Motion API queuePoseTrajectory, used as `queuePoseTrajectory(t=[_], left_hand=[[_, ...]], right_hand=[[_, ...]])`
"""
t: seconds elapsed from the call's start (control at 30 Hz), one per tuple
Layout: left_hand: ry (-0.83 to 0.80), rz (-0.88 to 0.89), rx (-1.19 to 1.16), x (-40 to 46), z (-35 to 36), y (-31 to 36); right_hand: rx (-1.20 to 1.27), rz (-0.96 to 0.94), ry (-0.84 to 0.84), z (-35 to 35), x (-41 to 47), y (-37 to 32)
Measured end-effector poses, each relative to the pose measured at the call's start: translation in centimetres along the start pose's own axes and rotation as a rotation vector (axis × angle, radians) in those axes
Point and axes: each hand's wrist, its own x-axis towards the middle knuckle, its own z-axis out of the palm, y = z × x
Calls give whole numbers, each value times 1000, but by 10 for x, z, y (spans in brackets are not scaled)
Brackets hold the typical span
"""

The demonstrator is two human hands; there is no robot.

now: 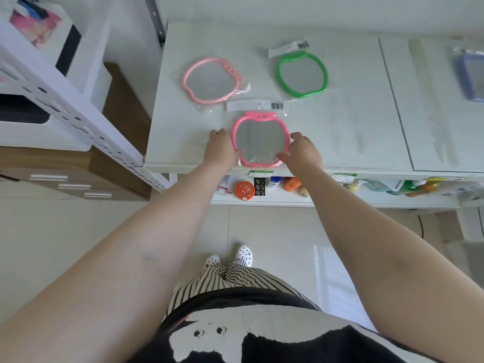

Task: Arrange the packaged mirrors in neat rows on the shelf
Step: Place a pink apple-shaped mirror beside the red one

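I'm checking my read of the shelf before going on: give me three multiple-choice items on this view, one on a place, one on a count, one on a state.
1. Where does the green mirror lie on the shelf?
A. Nearest the front edge
B. Toward the back, right of the pale pink mirror
C. On the lower shelf

2. How many apple-shaped mirrors lie on the shelf top?
A. Two
B. Three
C. Five

3. What holds the bright pink mirror?
A. Nothing
B. The left hand only
C. Both the left hand and the right hand

Answers: 1 B, it sits beyond the bright pink one. 2 B, pale pink, green, bright pink. 3 C, fingers grip both sides of its frame.
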Motion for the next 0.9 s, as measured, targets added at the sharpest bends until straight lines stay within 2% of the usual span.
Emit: queuePoseTrajectory(t=[0.2, 0.33, 0.53, 0.7, 0.9], left_hand=[[-8, -266, -395, 8, 10, 10], [-93, -331, -657, 2, 3, 7], [-166, -264, -791, -11, -10, 17], [-189, -128, -776, -31, -15, 25], [-284, -96, -797, -67, -11, 20]], right_hand=[[302, 152, -26, 0, 10, -5], [514, 260, -42, -6, 4, 4], [768, 323, 49, -17, -18, 12], [846, 310, 192, -22, -48, 19], [947, 411, 256, -12, -111, 28]])
